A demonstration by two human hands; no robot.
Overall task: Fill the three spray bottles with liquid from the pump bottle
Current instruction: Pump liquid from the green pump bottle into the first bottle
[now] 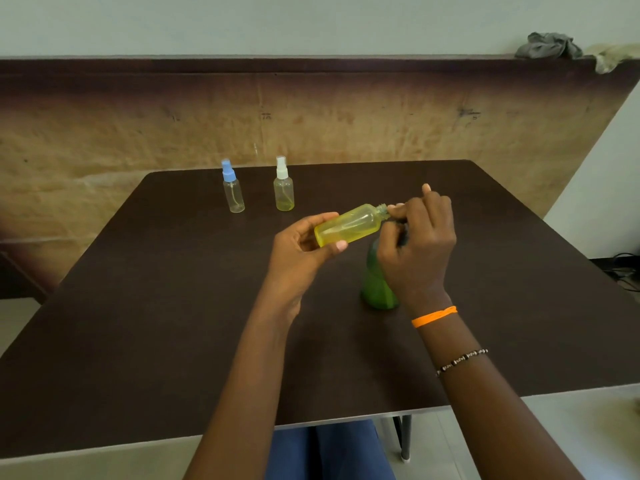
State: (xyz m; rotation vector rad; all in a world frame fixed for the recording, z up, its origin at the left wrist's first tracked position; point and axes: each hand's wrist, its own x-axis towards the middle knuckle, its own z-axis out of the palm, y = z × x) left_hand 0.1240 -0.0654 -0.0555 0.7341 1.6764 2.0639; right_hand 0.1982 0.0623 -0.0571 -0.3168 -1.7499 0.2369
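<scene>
My left hand (304, 244) holds a yellow spray bottle (349, 225) tilted almost flat, its uncapped neck pointing right. My right hand (419, 240) sits on top of the green pump bottle (375, 282), fingers curled over the pump head, which is hidden beneath them. The open neck meets my right fingertips. A clear spray bottle with a blue cap (233, 187) stands upright at the back left of the table. To its right stands a spray bottle with a white cap (284, 185), with a little yellow liquid at its bottom.
All of this rests on a dark brown table (173, 306) set against a brown wall panel. Grey and pale cloths (550, 46) lie on the ledge at the top right. Cables lie on the floor at the far right.
</scene>
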